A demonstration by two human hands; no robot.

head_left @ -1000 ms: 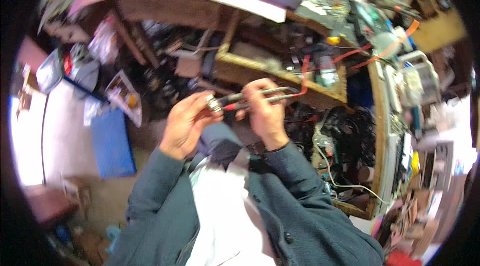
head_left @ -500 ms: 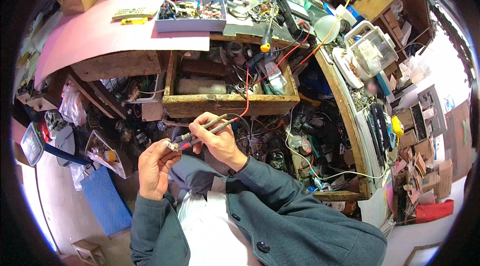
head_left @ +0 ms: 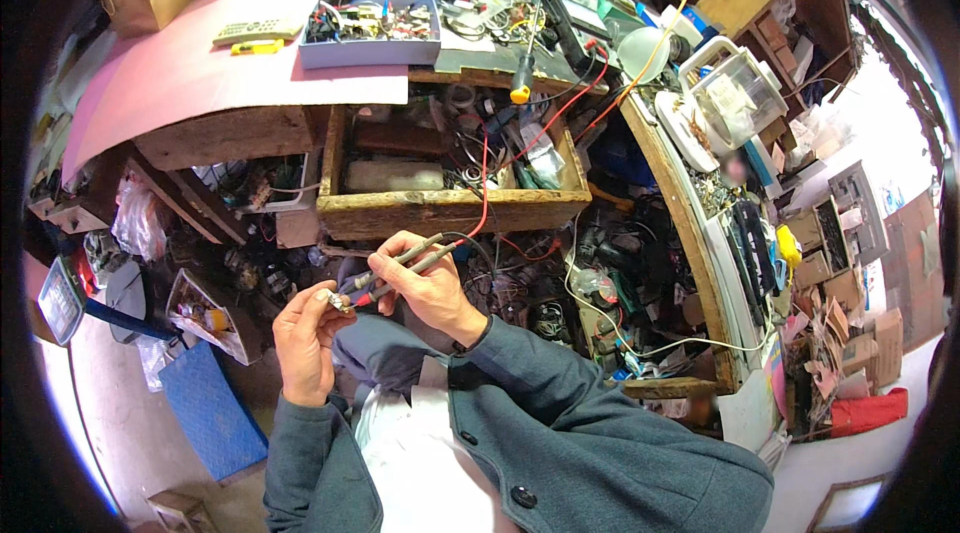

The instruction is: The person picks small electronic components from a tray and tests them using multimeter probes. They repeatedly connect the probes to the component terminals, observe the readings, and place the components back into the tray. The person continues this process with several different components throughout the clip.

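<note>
On the far side, a blue-grey box [head_left: 368, 55] held a jumble of small parts; nearer, an open wooden drawer [head_left: 455, 216] contained wires and a clear bag [head_left: 543, 160]. The left hand [head_left: 305, 343], raised at near left, pinched a small metal part [head_left: 341, 302] between thumb and fingers. The right hand [head_left: 430, 288] reached leftward, gripping two grey probes [head_left: 438, 255] together, their tips at the part; contact could not be told.
</note>
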